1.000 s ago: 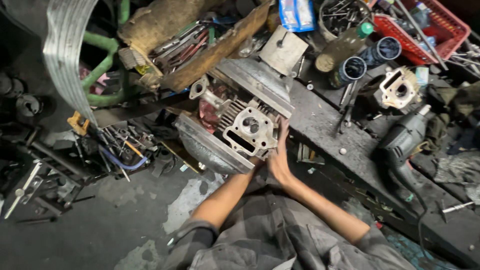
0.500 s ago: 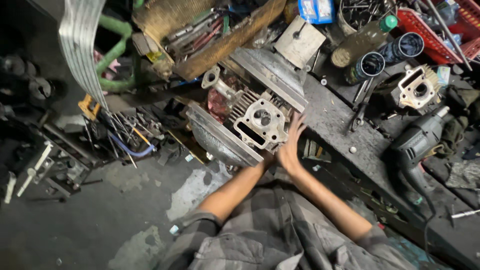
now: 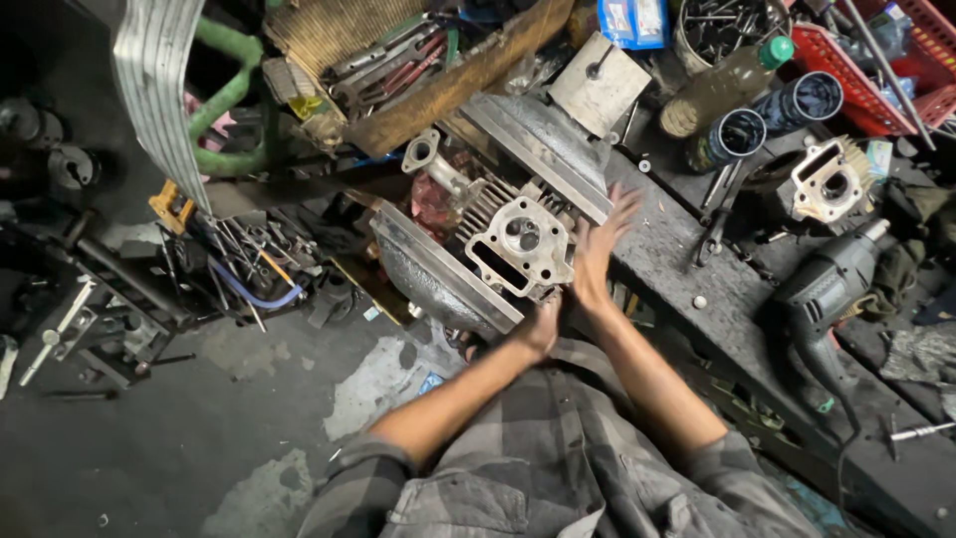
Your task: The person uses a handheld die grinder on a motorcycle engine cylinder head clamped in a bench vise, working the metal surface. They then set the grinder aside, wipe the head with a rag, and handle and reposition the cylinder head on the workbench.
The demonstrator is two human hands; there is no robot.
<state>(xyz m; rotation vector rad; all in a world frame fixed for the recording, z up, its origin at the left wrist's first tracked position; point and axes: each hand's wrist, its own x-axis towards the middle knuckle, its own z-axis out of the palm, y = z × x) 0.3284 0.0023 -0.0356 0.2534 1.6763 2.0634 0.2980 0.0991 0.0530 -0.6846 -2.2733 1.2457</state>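
A small engine (image 3: 498, 234) with a finned cylinder and a bare metal cylinder head lies tilted at the edge of a dark workbench (image 3: 687, 269). My left hand (image 3: 539, 325) is curled under the engine's lower near edge, gripping it. My right hand (image 3: 597, 249) lies flat with fingers spread against the right side of the cylinder head, touching its metal cover. Both forearms reach up from my grey checked shirt.
An electric drill (image 3: 832, 294) lies on the bench at right, beside another cylinder head (image 3: 825, 181), two dark cans (image 3: 737, 134), a bottle and a red basket (image 3: 876, 60). Loose tools and wires (image 3: 244, 264) litter the floor at left. A green hose (image 3: 229, 100) curls at upper left.
The view has shifted so the engine sits more to the right and lower. My right hand has slid up along the engine's right side, fingers spreading wider; the left stays under the edge.
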